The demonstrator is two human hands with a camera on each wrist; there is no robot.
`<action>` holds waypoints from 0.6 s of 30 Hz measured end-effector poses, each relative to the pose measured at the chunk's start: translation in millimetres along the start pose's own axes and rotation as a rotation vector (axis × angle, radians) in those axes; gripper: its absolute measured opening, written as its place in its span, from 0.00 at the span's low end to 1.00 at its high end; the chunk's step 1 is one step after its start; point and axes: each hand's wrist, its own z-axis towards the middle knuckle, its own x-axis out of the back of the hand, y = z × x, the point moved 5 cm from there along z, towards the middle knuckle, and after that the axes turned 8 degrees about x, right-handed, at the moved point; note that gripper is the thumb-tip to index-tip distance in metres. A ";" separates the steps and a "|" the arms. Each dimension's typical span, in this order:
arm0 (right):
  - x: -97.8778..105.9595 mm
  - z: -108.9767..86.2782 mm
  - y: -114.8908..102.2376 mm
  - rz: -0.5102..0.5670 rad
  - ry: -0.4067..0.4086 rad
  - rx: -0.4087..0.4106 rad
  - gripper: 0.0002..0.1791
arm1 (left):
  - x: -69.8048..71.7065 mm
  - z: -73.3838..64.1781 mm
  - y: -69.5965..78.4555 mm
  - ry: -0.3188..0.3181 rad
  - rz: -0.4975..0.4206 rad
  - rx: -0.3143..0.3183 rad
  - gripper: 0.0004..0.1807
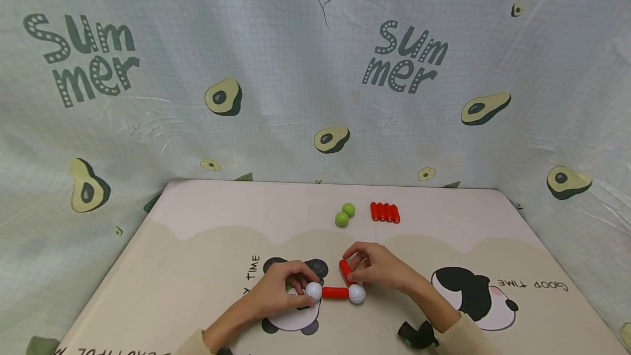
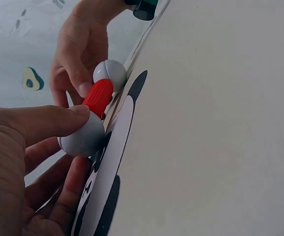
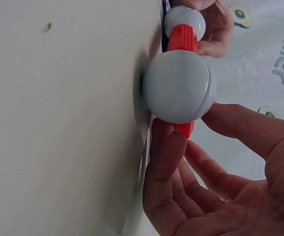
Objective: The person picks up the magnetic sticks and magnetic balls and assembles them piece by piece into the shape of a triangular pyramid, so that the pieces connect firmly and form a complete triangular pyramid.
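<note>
Pale backdrop (image 1: 276, 43) w/ avocado prints (image 1: 223, 96) (& "summer" txt (image 1: 81, 59)) behind beige tabletop (image 1: 172, 289).

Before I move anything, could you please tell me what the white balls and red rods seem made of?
The white balls look like smooth, glossy plastic: a seam and soft highlights show. The red rods seem to be molded plastic, fairly satiny, judging by ridges along the one between the balls; metal inside cannot be ruled out.

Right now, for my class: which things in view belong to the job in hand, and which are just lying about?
Belonging to the job:
left white ball, held by the left grip
right white ball
level red rod between them
angled red rod, held by the right grip

Just lying about, perhaps spares:
two green balls
four red rods in a row
</note>
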 end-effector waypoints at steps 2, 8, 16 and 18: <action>0.0 0.1 0.4 -0.004 -0.004 0.003 0.21 | -0.1 0.2 0.0 0.000 0.001 0.005 0.15; -0.1 0.6 1.0 0.007 -0.021 0.008 0.22 | -0.5 0.3 0.0 0.000 0.003 0.027 0.15; 0.4 0.2 2.3 0.003 -0.030 -0.002 0.21 | -0.7 0.1 1.3 0.002 0.007 0.043 0.15; 0.6 -0.1 2.8 0.004 -0.031 -0.004 0.21 | -0.8 0.1 1.8 0.001 0.008 0.046 0.15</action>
